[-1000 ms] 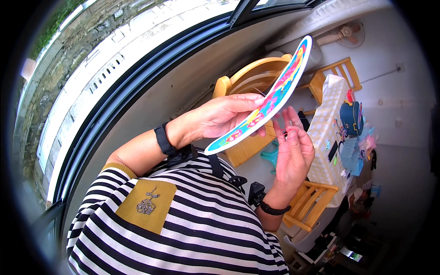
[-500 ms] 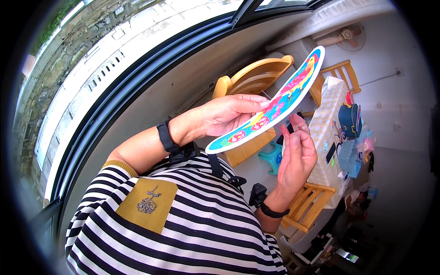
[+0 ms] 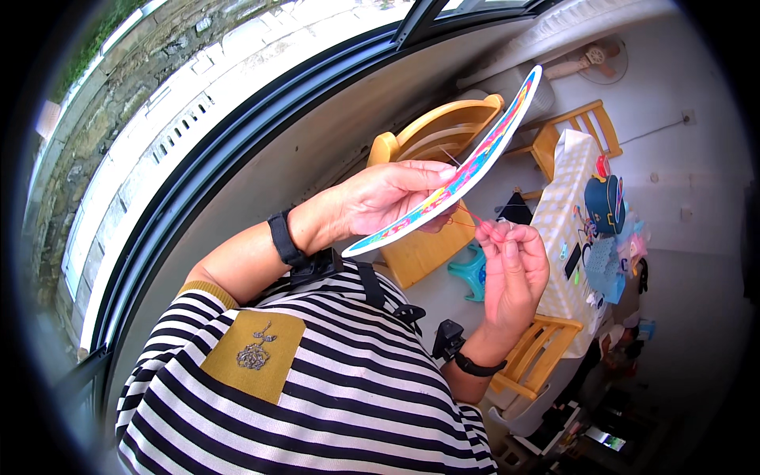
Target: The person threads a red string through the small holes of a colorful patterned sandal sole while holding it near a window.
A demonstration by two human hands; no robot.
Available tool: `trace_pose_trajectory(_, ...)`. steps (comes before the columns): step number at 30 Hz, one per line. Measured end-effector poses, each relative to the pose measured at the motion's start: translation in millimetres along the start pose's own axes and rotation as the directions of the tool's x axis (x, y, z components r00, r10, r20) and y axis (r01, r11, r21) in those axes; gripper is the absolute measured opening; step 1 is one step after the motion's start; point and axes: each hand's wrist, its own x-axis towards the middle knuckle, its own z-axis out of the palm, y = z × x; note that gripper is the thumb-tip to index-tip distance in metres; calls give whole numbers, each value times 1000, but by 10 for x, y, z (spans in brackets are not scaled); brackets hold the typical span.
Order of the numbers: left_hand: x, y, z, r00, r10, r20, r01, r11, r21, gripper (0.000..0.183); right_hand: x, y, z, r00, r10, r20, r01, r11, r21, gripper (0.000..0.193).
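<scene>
An embroidered insole (image 3: 483, 162) with a white rim and a red, yellow and blue pattern is held up, tilted nearly edge-on. My left hand (image 3: 384, 196) is closed on its middle, thumb on the patterned face and the other fingers behind. A thin needle-like sliver (image 3: 450, 156) sticks up beside the left thumb; what it is I cannot tell for sure. Red thread (image 3: 469, 214) runs from behind the insole to my right hand (image 3: 514, 273), whose thumb and fingertips pinch it just to the right of the insole.
Beyond the hands stand a wooden chair (image 3: 435, 119) and a teal stool (image 3: 470, 273). To the right, a table with a checked cloth (image 3: 554, 214) bears a dark blue bag (image 3: 604, 206) and small items. A window frame (image 3: 237, 127) curves along the left.
The insole has turned from showing its patterned face to nearly edge-on. My right hand's fingers have drawn together, and a stretch of red thread now shows between them and the insole.
</scene>
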Motion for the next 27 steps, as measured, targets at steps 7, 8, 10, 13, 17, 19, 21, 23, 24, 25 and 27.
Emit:
trace_pose_trajectory(7,2,23,235,907,174,-382,-18,925,379,25,-75,-209,-206,953,132,271,-45,952,-304,5)
trace_pose_trajectory(8,-16,59,251,902,209,-379,-31,905,425,26,-98,-274,-251,923,227,311,-56,877,-476,3)
trace_pose_trajectory(10,-71,156,279,891,271,-364,-50,855,516,29,-131,-225,-439,948,309,75,-132,598,-791,7)
trace_pose_trajectory(13,-142,289,298,927,294,-232,-142,849,508,24,-227,-4,-943,989,33,-143,-147,161,-976,14)
trace_pose_trajectory(17,-160,332,425,929,299,-217,-168,865,472,22,-291,5,-1135,913,185,-364,-393,154,-907,19)
trace_pose_trajectory(19,-193,409,298,976,195,-101,-132,888,441,26,-287,82,-1137,965,71,-254,-260,88,-962,21)
trace_pose_trajectory(21,-193,413,280,981,159,-112,-81,859,505,26,-249,155,-1128,988,-57,-145,-142,44,-989,22)
trace_pose_trajectory(23,-136,345,352,984,117,-136,-29,851,524,28,-126,105,-877,978,-102,-182,-125,413,-902,21)
trace_pose_trajectory(24,-112,312,388,985,96,-145,-4,847,532,28,-59,54,-705,971,-123,-205,-98,577,-811,21)
trace_pose_trajectory(25,-80,275,428,984,79,-159,17,848,529,29,-9,27,-542,973,-188,-131,35,688,-725,20)
trace_pose_trajectory(27,-17,221,432,987,37,-157,47,864,501,30,78,-56,-248,961,-276,1,222,770,-599,17)
